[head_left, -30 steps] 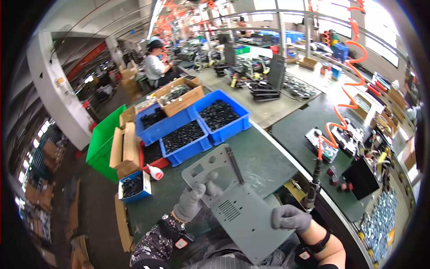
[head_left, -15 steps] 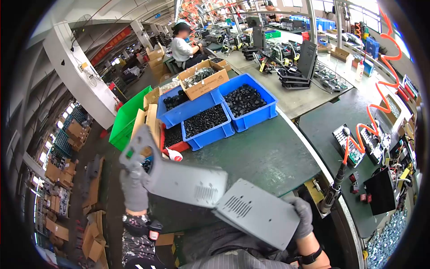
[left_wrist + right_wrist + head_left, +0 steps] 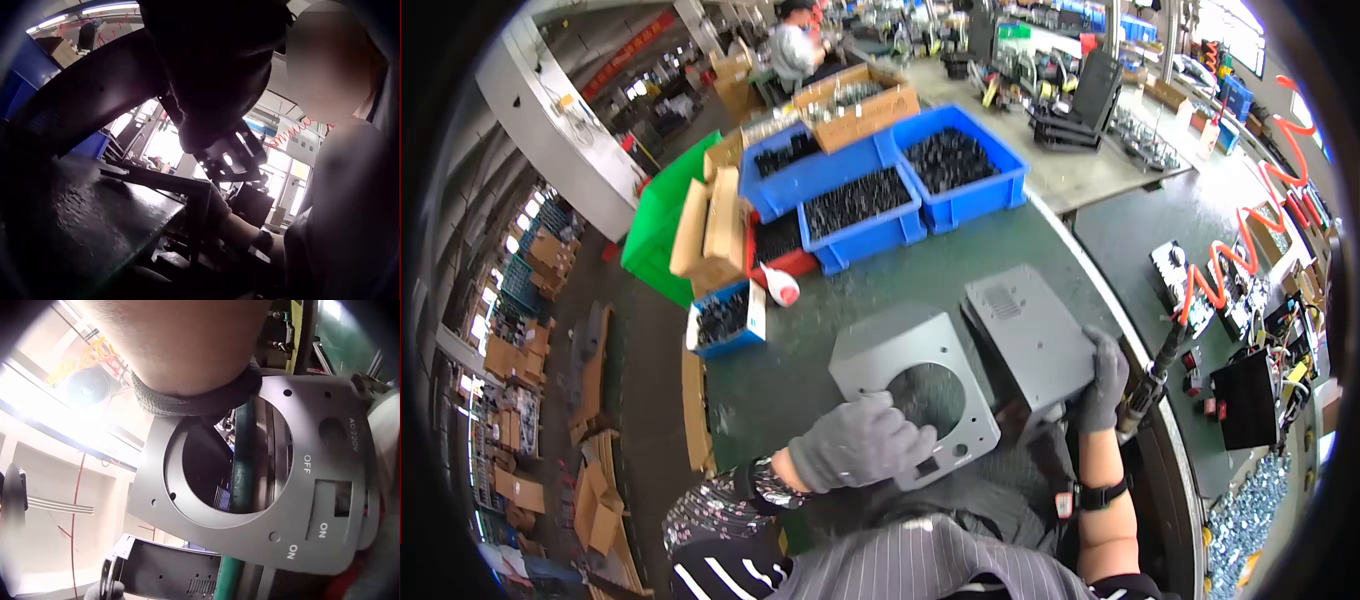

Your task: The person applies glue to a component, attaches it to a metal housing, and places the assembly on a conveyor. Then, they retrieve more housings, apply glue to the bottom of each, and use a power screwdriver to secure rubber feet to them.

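Two grey sheet-metal casings are held side by side over the front of the green bench. My gloved left hand (image 3: 865,443) grips the left casing (image 3: 860,365) by the strip beside its large round hole. With my gloved right hand (image 3: 1105,380) I hold the right casing (image 3: 1035,330) at its right edge; slotted vents show near its far end. In the right wrist view, a casing face (image 3: 250,537) marked ON, OFF and AC220V hides most of that hand. The left wrist view is dark, with a casing panel (image 3: 106,87) alongside the hand.
Blue bins (image 3: 970,205) of small black parts stand at the back of the bench (image 3: 800,310). A small box of black parts (image 3: 725,318) and a white bottle (image 3: 780,285) are at the left. A power screwdriver (image 3: 1142,395) hangs beside the right hand.
The casings first lay together as one stack between both hands, then were pulled apart. The left one swung out left and came back, turned over, its round hole now toward me.
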The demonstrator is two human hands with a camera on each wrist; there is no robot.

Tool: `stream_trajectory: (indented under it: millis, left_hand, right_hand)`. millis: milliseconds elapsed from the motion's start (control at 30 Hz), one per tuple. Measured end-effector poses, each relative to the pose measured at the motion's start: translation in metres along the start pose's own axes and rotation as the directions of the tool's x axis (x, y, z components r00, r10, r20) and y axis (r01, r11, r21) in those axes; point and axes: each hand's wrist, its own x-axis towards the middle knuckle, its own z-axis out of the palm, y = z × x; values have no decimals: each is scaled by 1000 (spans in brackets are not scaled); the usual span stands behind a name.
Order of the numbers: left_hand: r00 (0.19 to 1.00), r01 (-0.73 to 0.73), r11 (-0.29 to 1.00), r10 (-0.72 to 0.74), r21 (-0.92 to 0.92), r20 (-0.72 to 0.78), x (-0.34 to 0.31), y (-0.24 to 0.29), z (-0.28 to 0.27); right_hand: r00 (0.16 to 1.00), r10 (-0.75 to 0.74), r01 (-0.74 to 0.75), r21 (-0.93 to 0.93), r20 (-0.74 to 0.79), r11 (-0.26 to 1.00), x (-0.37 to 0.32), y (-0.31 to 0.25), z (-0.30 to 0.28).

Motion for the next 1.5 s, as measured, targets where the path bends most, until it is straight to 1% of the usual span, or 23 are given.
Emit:
stream_trajectory:
  millis: [100,167,233,300,367,400,433,500,533,567,633,700,767,833,900,933,1067,1133,1167,1333,1367,1433,1500]
  left_hand:
    - [977,-13,1000,14,-5,215,-10,31,27]
    - [970,-38,995,14,93,242,-24,45,50]
    - [982,-25,994,4,108,189,-29,50,56]
    - [992,-4,990,-14,141,124,-30,58,61]
    - [991,62,987,-79,146,112,-30,63,65]
    - [996,74,981,-63,-180,68,-30,63,61]
    - [996,74,981,-63,-182,63,-30,66,63]
    - [990,64,938,-103,-341,-98,-34,78,73]
    - [970,126,900,-200,-416,-140,-33,78,77]
    - [970,125,900,-200,-417,-139,-34,76,80]
    - [851,489,859,-508,-153,-136,-33,65,86]
    - [825,527,811,-560,-255,-77,-30,60,78]
    - [795,563,746,-606,-357,-12,-30,58,74]
    - [854,452,826,-510,-336,-106,-37,56,72]
    - [851,439,822,-510,-363,-124,-43,52,63]
    - [849,420,821,-506,-386,-152,-46,49,56]
    - [806,478,792,-568,-380,-168,-71,31,26]
    - [681,657,702,-709,-275,-185,-89,25,9]
    - [702,650,724,-688,-229,-183,-103,21,3]
    - [491,835,539,-822,-114,-289,-133,34,-14]
    - [491,836,538,-822,-110,-286,-131,37,-16]
    - [583,811,583,-804,39,-118,-122,45,-20]
    - [562,824,566,-821,12,101,-117,56,-3]
  right_hand:
    - [1000,19,-19,8,20,1000,4,5,6]
    - [1000,-7,8,-32,30,999,3,3,15]
    - [999,28,-27,-22,44,999,-2,3,19]
    - [995,-41,51,-120,87,992,-12,-4,29]
    - [994,11,10,-193,109,981,-28,-21,43]
    - [987,-87,115,-221,131,968,-29,-12,45]
    - [981,-134,169,-276,143,946,-31,-6,47]
    - [933,-266,355,-514,241,781,-35,-7,46]
    - [927,-279,373,-545,250,751,-37,-5,48]
    - [928,-278,371,-545,249,752,-38,-4,50]
    - [851,-412,506,-719,326,476,-41,-3,54]
    - [861,-344,507,-698,376,506,-39,-3,47]
    - [766,-202,627,-639,610,445,-39,-19,45]
    - [729,-143,655,-621,670,430,-36,-25,39]
    - [600,-41,769,-562,799,303,-35,-38,39]
    - [583,-2,779,-558,812,286,-34,-43,39]
    - [638,57,726,-624,768,288,-35,-44,44]
    - [644,67,721,-634,762,279,-38,-46,44]
    - [654,80,713,-649,752,265,-40,-47,44]
    - [672,58,691,-654,738,307,-41,-47,40]
    - [674,36,687,-644,738,335,-41,-46,39]
    - [669,20,685,-627,743,369,-42,-50,40]
    - [667,11,637,-578,745,510,-44,-51,41]
